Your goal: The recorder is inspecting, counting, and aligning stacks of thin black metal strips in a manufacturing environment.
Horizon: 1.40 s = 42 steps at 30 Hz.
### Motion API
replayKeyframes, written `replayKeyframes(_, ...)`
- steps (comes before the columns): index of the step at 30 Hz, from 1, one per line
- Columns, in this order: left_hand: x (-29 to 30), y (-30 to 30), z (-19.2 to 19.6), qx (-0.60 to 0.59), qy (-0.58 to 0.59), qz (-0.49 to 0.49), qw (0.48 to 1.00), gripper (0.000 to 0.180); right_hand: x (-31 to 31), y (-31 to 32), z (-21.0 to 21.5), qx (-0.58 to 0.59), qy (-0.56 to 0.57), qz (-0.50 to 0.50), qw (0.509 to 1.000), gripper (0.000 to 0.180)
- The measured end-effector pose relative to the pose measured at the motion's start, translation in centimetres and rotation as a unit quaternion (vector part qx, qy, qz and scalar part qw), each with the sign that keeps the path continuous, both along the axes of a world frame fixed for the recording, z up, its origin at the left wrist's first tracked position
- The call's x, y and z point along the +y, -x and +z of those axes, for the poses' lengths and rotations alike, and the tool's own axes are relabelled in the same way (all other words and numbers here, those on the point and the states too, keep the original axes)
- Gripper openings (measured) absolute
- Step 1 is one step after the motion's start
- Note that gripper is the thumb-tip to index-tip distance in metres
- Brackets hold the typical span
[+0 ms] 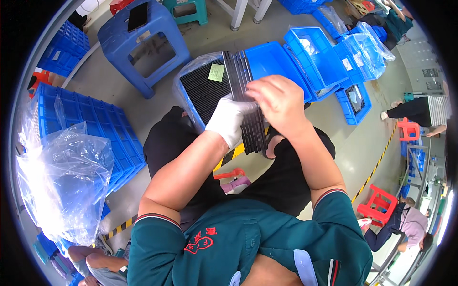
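Observation:
My left hand [225,119], in a white glove, is closed around a bundle of long, thin black strips [254,136] in front of me. The strips lie side by side and reach past the hand at both ends. My bare right hand [281,102] is over the right side of the bundle, its fingers bent toward the strips and smeared by motion. Whether it grips a strip cannot be made out. Just left of the bundle, a plastic-lined blue bin [194,112] holds rows of similar black strips, with a small yellow-green paper label [216,72] on top.
An open blue bin [272,59] adjoins the bundle's far end, with more blue bins [317,57] to its right. A blue stool [143,45] carrying a dark phone [138,17] stands far left. Stacked blue crates [90,128] and clear plastic film [62,176] are at left. Other people are farther off.

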<state>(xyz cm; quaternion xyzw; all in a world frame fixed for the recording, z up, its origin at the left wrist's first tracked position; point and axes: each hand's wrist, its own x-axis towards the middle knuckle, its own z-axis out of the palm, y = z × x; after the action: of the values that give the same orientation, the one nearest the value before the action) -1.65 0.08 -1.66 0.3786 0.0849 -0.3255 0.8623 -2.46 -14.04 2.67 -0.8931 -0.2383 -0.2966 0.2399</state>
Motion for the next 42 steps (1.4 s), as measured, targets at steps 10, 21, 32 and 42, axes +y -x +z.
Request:
replayKeyframes(10, 0.2, -0.2, 0.8, 0.033, 0.021, -0.011, 0.999, 0.021, 0.3, 0.2, 0.5, 0.013, -0.064, -0.023, 0.998, 0.013)
replayKeyframes(21, 0.2, -0.4, 0.6, 0.040, 0.035, -0.026, 0.998, 0.024, 0.1, -0.2, -0.4, 0.093, -0.154, -0.028, 0.983, 0.012)
replayKeyframes(32, 0.1, -0.5, -0.1, 0.037, 0.036, -0.008, 0.999, 0.020, 0.3, 0.0, -0.1, 0.017, -0.049, -0.013, 0.999, 0.012)
replayKeyframes(42, 0.3, -0.7, 0.8, 0.051, 0.048, -0.028, 0.997, 0.023, 0.5, 0.4, 0.6, 0.039, -0.182, -0.011, 0.982, 0.013)
